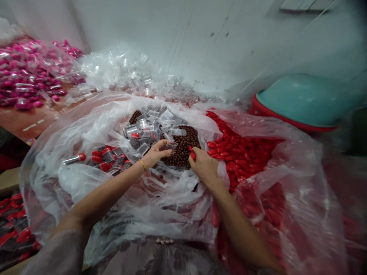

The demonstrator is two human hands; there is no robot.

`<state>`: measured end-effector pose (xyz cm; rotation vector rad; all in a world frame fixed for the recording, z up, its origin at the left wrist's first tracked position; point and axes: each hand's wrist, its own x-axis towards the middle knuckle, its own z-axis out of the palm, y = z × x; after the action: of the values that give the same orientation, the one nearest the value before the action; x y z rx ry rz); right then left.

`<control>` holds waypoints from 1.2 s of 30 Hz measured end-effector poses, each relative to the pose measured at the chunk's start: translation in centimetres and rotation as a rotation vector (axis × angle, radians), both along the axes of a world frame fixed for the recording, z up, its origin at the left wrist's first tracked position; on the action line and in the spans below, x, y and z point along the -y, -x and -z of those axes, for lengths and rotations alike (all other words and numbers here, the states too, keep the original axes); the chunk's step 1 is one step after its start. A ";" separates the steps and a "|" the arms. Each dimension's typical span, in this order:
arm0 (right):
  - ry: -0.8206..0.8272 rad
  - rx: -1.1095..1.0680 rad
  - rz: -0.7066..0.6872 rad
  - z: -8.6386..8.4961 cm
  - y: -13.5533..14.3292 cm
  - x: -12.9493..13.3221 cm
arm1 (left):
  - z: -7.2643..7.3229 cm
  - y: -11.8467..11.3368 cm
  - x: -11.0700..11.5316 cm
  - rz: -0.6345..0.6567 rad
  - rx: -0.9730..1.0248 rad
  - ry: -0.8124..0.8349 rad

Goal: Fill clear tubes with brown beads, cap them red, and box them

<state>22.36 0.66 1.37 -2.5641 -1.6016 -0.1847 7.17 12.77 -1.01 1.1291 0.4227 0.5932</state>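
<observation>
My left hand (pixel 158 151), with a gold bracelet at the wrist, pinches a small clear plastic container (pixel 171 145) above a heap of brown beads (pixel 183 147). My right hand (pixel 203 164) is closed on a red cap (pixel 192 153) at the right edge of the beads. Clear containers (pixel 150 122) lie piled on the far side of the bead heap. Just left of them, filled containers with red caps (pixel 107 157) are gathered on the plastic sheeting. Loose red caps (pixel 243 154) fill a clear bag close to my right hand.
Translucent plastic sheeting (pixel 137 214) spreads around the beads. Pink-capped containers (pixel 28 72) are heaped at far left, with more clear containers (pixel 120 68) along the wall. At right stand turquoise and red basins (pixel 304 99). More red-capped containers (pixel 17 225) sit in a box at lower left.
</observation>
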 end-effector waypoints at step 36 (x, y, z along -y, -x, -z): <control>-0.407 -0.731 -0.489 0.8 3.1 0.6 | 0.2 2.6 4.2 0.022 -0.101 -0.359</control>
<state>19.30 0.09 0.59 -1.5932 -1.5933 0.3839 4.59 8.62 -1.18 1.5097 0.3987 0.6089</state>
